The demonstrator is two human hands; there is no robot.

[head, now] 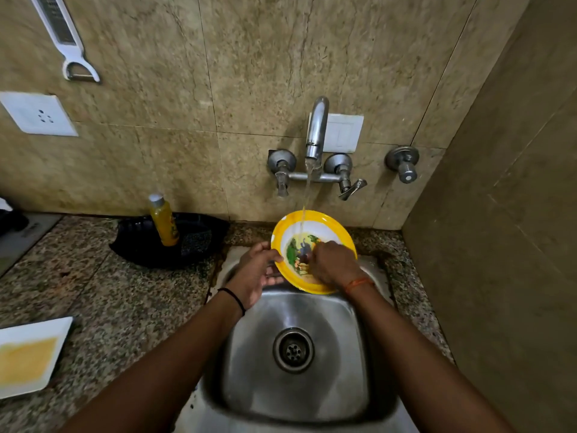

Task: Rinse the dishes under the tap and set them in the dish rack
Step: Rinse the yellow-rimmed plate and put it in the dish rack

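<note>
A yellow-rimmed bowl (324,225) with a cartoon picture inside is tilted over the back of the steel sink (249,339). Water runs from the wall tap (316,132) straight into it. My left hand (259,271) grips the bowl's left rim, thumb on top and fingers beneath. My right hand (332,264) rests inside the bowl with its fingers bent against the picture; whether it holds anything is hidden. The sink basin below is bare, with its drain (293,350) in the middle.
A black tray (203,232) on the granite counter left of the sink holds a yellow soap bottle (163,220). A white square plate (29,354) with yellow residue lies at the counter's left edge. A side wall closes in on the right.
</note>
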